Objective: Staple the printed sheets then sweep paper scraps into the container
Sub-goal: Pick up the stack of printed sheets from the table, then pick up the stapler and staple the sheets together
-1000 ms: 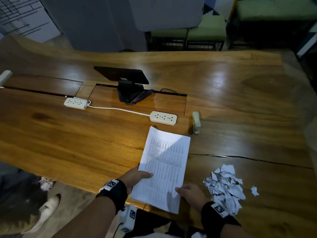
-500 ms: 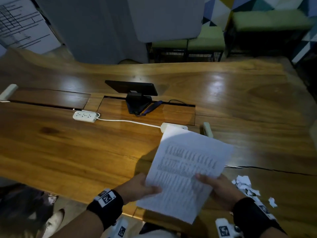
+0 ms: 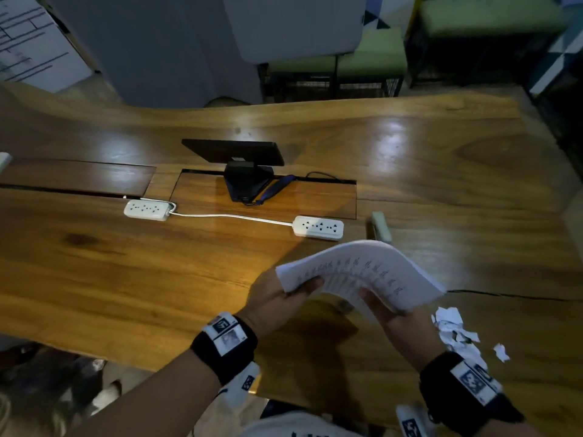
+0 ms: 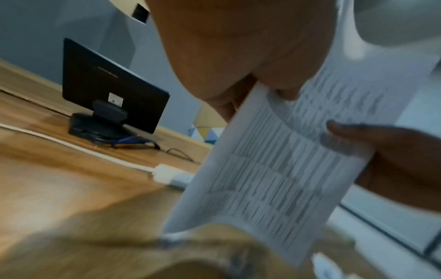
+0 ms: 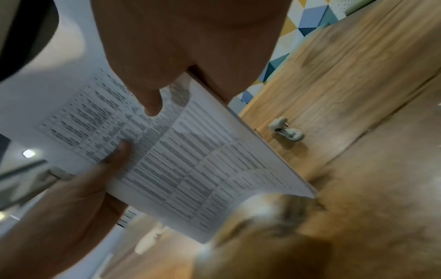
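The printed sheets [image 3: 362, 272] are lifted off the wooden table [image 3: 126, 279], curved and tilted, held by both hands. My left hand [image 3: 284, 298] pinches their left edge, thumb on top. My right hand [image 3: 388, 313] grips the near right edge, thumb on the print. The wrist views show the sheets [image 4: 274, 169] [image 5: 179, 151] close up with thumbs across the text. A pale stapler [image 3: 380, 227] [image 5: 286, 130] lies on the table just behind the sheets. Torn paper scraps [image 3: 454, 332] lie in a heap right of my right wrist. No container shows.
Two white power strips [image 3: 318, 228] [image 3: 146, 209] joined by a cable lie across the middle of the table. A small black monitor [image 3: 233, 152] stands behind them. Green benches [image 3: 362, 58] stand beyond the far edge. A foot in a pale shoe is at the lower left.
The sheets lay flat on the table a second ago. Both hands have lifted them and turned them sideways, bending them into a curve.
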Action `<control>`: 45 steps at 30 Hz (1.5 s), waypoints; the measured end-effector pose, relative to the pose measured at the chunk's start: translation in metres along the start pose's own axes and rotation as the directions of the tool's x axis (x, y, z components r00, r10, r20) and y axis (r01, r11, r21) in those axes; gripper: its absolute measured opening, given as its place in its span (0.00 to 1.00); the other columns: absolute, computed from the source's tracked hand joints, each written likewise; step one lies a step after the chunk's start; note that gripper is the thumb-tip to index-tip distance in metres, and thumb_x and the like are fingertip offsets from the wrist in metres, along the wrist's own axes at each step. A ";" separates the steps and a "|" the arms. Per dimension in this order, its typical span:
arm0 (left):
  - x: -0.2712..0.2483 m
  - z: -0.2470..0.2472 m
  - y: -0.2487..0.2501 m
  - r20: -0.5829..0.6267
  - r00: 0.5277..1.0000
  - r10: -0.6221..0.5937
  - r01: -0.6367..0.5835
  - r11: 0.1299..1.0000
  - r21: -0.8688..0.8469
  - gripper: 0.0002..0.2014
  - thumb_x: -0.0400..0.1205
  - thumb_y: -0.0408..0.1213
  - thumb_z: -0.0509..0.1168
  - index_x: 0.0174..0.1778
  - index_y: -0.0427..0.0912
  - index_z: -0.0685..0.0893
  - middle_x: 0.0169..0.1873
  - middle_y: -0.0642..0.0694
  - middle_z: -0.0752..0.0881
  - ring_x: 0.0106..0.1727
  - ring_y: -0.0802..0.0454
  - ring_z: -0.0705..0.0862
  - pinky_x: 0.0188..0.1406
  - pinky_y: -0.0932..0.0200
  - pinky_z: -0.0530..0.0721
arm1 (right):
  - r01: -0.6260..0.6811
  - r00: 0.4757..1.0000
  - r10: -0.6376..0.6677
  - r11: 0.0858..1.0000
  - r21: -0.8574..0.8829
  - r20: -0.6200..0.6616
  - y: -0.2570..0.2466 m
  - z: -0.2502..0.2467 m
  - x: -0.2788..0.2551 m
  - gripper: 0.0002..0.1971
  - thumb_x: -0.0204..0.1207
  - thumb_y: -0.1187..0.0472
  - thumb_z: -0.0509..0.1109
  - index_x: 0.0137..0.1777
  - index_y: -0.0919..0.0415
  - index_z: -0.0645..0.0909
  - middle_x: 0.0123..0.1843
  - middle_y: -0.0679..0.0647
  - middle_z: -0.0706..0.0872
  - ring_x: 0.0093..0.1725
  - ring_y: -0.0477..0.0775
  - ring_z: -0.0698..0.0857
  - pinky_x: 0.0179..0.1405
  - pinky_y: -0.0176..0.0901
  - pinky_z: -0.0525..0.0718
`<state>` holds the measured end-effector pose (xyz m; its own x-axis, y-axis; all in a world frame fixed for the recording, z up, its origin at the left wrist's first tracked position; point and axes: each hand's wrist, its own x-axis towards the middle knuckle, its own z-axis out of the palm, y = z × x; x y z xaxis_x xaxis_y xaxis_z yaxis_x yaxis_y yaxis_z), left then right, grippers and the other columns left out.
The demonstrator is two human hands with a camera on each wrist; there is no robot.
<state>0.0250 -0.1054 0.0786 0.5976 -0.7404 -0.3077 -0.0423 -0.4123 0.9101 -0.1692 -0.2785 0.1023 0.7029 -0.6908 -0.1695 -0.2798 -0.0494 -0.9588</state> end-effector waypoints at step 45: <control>0.008 -0.049 -0.018 0.289 0.934 -0.212 0.160 0.968 0.193 0.15 0.87 0.58 0.71 0.65 0.56 0.89 0.58 0.47 0.93 0.62 0.46 0.93 0.64 0.28 0.91 | -0.560 0.827 0.562 0.814 -0.152 -0.036 0.085 -0.043 0.125 0.13 0.71 0.49 0.67 0.37 0.60 0.77 0.31 0.63 0.82 0.29 0.63 0.84 0.50 0.76 0.88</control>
<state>0.0695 -0.0776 0.0731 0.3357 -0.7574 -0.5600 -0.0996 -0.6197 0.7785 -0.1330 -0.4000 0.0092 0.4000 -0.6251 -0.6703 -0.7210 0.2368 -0.6512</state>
